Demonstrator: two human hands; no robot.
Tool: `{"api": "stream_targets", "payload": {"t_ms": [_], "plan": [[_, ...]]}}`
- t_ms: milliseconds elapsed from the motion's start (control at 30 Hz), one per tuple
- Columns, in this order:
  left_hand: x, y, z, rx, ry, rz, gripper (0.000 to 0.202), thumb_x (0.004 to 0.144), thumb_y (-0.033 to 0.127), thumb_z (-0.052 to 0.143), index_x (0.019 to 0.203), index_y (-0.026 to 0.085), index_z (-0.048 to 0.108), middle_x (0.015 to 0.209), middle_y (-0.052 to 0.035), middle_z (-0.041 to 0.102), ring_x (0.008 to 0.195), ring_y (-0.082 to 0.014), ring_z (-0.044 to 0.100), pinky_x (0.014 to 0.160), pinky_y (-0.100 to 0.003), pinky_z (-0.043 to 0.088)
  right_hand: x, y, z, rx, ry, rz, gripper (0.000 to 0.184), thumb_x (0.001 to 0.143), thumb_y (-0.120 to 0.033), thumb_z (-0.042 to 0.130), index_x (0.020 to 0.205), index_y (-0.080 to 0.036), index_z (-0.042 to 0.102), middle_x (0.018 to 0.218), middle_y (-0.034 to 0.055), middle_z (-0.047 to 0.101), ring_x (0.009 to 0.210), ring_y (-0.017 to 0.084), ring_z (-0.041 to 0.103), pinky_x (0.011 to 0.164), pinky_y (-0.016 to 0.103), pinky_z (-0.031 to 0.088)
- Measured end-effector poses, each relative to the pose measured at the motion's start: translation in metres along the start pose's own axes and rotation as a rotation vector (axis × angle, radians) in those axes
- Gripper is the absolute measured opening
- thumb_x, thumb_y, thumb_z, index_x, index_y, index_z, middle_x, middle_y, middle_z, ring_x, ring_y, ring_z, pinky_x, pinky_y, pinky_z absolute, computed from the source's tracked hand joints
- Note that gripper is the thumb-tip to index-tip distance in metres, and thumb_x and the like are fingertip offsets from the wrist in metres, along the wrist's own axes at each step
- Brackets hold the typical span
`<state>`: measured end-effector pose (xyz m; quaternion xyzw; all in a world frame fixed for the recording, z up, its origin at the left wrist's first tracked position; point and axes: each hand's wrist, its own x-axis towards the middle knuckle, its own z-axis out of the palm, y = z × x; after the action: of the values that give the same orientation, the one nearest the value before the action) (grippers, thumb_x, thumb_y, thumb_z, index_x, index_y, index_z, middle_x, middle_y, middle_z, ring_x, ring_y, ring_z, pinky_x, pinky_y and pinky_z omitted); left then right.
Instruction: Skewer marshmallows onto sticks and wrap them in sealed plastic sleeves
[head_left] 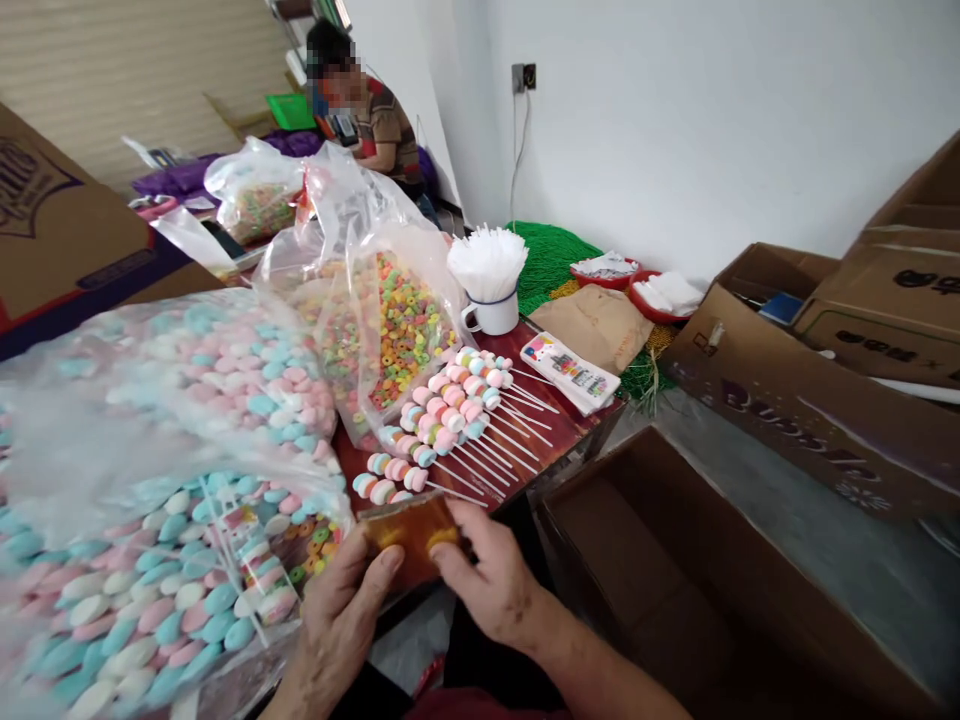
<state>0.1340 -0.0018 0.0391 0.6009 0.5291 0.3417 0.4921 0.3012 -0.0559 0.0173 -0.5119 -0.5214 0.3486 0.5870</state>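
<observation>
My left hand (349,590) and my right hand (491,575) are closed on opposite ends of a flat, shiny amber-brown piece (409,530) whose kind I cannot make out. Both thumbs press on its near face, at the table's front edge. Just beyond it lie several marshmallow skewers (442,415) in a row, white sticks pointing right. Left of my left hand, a clear plastic bag (97,480) holds pink, blue and white marshmallows. On this bag rests a wrapped marshmallow skewer (255,570), near some loose cereal rings (311,545).
Behind the skewers stand a bag of cereal rings (405,320) and a white mug (495,312) full of white sticks. Printed packets (570,370) lie at the table's right edge. An open cardboard box (637,560) is to my right. A co-worker (390,130) sits at the back.
</observation>
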Motion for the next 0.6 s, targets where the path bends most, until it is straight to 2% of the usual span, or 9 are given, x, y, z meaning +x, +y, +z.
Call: {"api": "stream_targets", "payload": {"t_ms": [100, 167, 233, 300, 367, 433, 500, 600], "plan": [[-0.004, 0.006, 0.0, -0.068, -0.08, -0.002, 0.042, 0.078, 0.055, 0.071, 0.104, 0.022, 0.071, 0.089, -0.0074, 0.075, 0.079, -0.0234, 0.07, 0.072, -0.033, 0.061, 0.016, -0.013, -0.034, -0.135, 0.243, -0.032, 0.019, 0.091, -0.029, 0.052, 0.102, -0.023, 0.067, 0.083, 0.0017, 0.07, 0.072, 0.016, 0.063, 0.066, 0.025, 0.054], [-0.007, 0.007, -0.003, -0.119, -0.117, 0.001, 0.042, 0.08, 0.055, 0.069, 0.105, 0.021, 0.07, 0.081, -0.0066, 0.073, 0.073, -0.0218, 0.069, 0.068, -0.033, 0.06, 0.04, -0.023, -0.067, -0.339, 0.383, -0.123, 0.022, 0.091, -0.029, 0.053, 0.107, -0.025, 0.069, 0.095, 0.004, 0.073, 0.084, 0.02, 0.067, 0.079, 0.03, 0.055], [-0.01, 0.005, -0.008, -0.138, -0.121, 0.025, 0.04, 0.079, 0.054, 0.07, 0.1, 0.02, 0.07, 0.073, -0.0055, 0.071, 0.066, -0.02, 0.066, 0.062, -0.03, 0.058, 0.074, -0.032, -0.1, -0.58, 0.429, -0.21, 0.028, 0.092, -0.03, 0.051, 0.113, -0.023, 0.069, 0.102, 0.0069, 0.073, 0.093, 0.023, 0.067, 0.088, 0.035, 0.053], [-0.013, 0.001, -0.014, -0.147, -0.118, 0.044, 0.037, 0.079, 0.053, 0.071, 0.094, 0.019, 0.071, 0.068, -0.0051, 0.069, 0.062, -0.0188, 0.064, 0.058, -0.028, 0.056, 0.114, -0.036, -0.126, -0.822, 0.407, -0.214, 0.031, 0.093, -0.028, 0.049, 0.116, -0.02, 0.069, 0.108, 0.0094, 0.072, 0.099, 0.026, 0.066, 0.09, 0.036, 0.051], [-0.017, -0.005, -0.02, -0.16, -0.108, 0.039, 0.033, 0.079, 0.051, 0.071, 0.09, 0.019, 0.072, 0.068, -0.0052, 0.069, 0.061, -0.0183, 0.063, 0.058, -0.027, 0.055, 0.152, -0.034, -0.141, -1.07, 0.301, -0.122, 0.033, 0.094, -0.022, 0.044, 0.117, -0.018, 0.068, 0.111, 0.0114, 0.071, 0.098, 0.026, 0.065, 0.085, 0.034, 0.049], [-0.02, -0.01, -0.028, -0.18, -0.06, 0.016, 0.03, 0.081, 0.048, 0.071, 0.091, 0.02, 0.072, 0.07, -0.005, 0.07, 0.063, -0.0181, 0.064, 0.06, -0.027, 0.055, 0.185, -0.026, -0.147, -1.293, 0.161, -0.03, 0.034, 0.094, -0.016, 0.043, 0.118, -0.015, 0.067, 0.11, 0.0136, 0.071, 0.093, 0.025, 0.065, 0.079, 0.031, 0.047], [-0.024, -0.014, -0.035, -0.197, -0.019, 0.006, 0.03, 0.08, 0.048, 0.071, 0.093, 0.021, 0.073, 0.071, -0.0047, 0.07, 0.063, -0.0186, 0.064, 0.06, -0.027, 0.055, 0.208, -0.017, -0.146, -1.459, 0.031, -0.019, 0.035, 0.091, -0.009, 0.044, 0.117, -0.012, 0.066, 0.109, 0.0155, 0.07, 0.093, 0.024, 0.064, 0.077, 0.029, 0.044], [-0.028, -0.017, -0.046, -0.177, -0.053, 0.027, 0.03, 0.082, 0.049, 0.069, 0.092, 0.021, 0.074, 0.07, -0.005, 0.069, 0.063, -0.0194, 0.063, 0.059, -0.027, 0.054, 0.228, -0.008, -0.142, -1.526, -0.047, -0.04, 0.032, 0.087, -0.005, 0.048, 0.112, -0.011, 0.068, 0.104, 0.0164, 0.071, 0.089, 0.024, 0.063, 0.073, 0.029, 0.042]]}}
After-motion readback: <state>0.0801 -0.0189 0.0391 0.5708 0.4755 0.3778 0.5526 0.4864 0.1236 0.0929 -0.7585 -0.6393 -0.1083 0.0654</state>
